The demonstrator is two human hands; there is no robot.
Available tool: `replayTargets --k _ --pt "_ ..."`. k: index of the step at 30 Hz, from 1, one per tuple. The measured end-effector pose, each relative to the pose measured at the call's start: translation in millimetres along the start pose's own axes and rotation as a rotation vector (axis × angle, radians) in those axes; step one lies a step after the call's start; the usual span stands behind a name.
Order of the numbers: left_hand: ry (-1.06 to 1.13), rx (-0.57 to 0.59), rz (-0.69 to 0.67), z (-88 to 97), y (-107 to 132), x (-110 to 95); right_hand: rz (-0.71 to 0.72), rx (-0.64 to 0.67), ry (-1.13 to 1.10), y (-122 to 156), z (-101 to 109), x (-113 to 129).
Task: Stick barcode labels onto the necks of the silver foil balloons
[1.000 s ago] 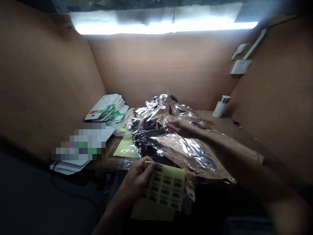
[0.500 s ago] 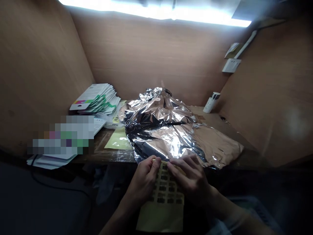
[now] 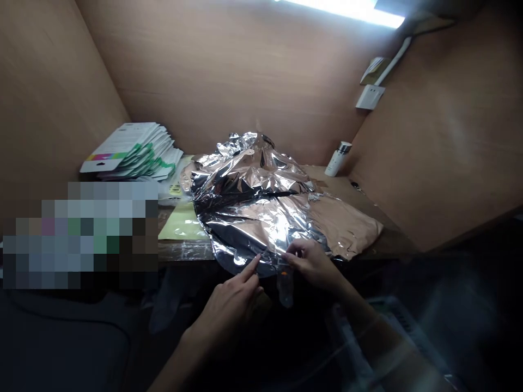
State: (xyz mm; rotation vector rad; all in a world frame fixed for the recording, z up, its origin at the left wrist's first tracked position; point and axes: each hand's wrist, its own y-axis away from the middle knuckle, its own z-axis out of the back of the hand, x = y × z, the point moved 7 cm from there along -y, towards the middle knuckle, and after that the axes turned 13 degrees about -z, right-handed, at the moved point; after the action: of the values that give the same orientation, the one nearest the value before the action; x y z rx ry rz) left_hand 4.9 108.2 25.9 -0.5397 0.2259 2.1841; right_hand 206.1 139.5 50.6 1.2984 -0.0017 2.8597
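A crumpled silver foil balloon (image 3: 265, 207) lies spread over the wooden desk (image 3: 355, 188), its near rim hanging over the front edge. My left hand (image 3: 231, 302) points its forefinger at that rim, the other fingers curled. My right hand (image 3: 312, 264) pinches the foil at the rim beside a small clear valve tab (image 3: 285, 283) that hangs down. The yellow sticker sheet is out of sight.
A stack of white printed cards (image 3: 131, 149) lies at the back left, a yellow-green sheet (image 3: 182, 226) beside the foil. A small white bottle (image 3: 338, 159) stands at the back right. Brown partition walls close in three sides; a white socket (image 3: 370, 97) hangs on the right wall.
The yellow sticker sheet held in both hands has gone from view. Both hands rose to the balloon's near rim; the camera tilted downward.
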Motion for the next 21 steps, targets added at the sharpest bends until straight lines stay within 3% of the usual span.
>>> replayTargets --k 4,8,12,18,21 --pt "-0.060 -0.022 -0.001 -5.3 -2 1 -0.028 -0.145 0.344 -2 -7 -7" --pt "-0.076 -0.042 -0.001 -5.6 -1 5 0.013 -0.287 0.622 9 9 -14" --pt "-0.096 0.020 0.005 -1.5 -3 2 0.205 -0.081 0.565 12 9 -17" --pt "-0.107 0.058 0.027 8.6 -5 -6 0.234 0.243 0.389 -18 4 -24" --pt "-0.067 0.041 0.013 10.8 -8 -10 0.226 0.383 0.407 -31 9 -20"
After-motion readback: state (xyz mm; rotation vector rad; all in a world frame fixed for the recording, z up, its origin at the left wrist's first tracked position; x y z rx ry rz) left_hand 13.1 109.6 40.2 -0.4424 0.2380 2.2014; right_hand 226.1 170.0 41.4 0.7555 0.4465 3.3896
